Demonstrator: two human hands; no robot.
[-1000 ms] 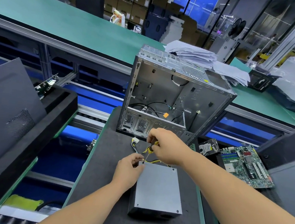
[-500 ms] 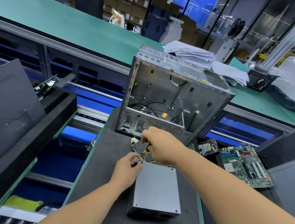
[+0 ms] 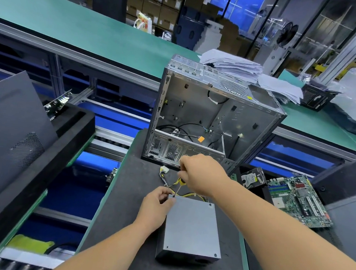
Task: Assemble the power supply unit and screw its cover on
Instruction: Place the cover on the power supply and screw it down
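**Screwdriver on PSU cover, far-left corner**

Power supply unit (image 3: 191, 227) flat on the dark surface (image 3: 125, 194), grey cover (image 3: 193, 221) up, just in front of the open computer case (image 3: 206, 115). Yellow-black cable bundle (image 3: 191, 194) coming out of the far edge, white connector (image 3: 164, 169) lying on the surface near the case.

Right hand (image 3: 201, 174) above the far-left corner of the unit, grip closed around a screwdriver (image 3: 179, 185) with a yellow-black handle; shaft angled down, tip at the corner of the cover. Left hand (image 3: 156, 203) at the same corner, fingers curled, thumb and fingertips pinched together right at the screwdriver tip; cannot tell what is between them, too small. Heel of the left hand beside the unit's left edge.

Screw heads visible at the other three cover corners: far right (image 3: 210, 204), near left (image 3: 167, 247), near right (image 3: 215, 255).

Motherboard (image 3: 297, 199) to the right of the surface, bagged hard drive (image 3: 251, 178) between it and the case. Black side panel (image 3: 9, 126) leaning at left, small circuit card (image 3: 58, 104) behind it. Stack of papers (image 3: 242, 68) on the green conveyor (image 3: 75, 26) behind the case.
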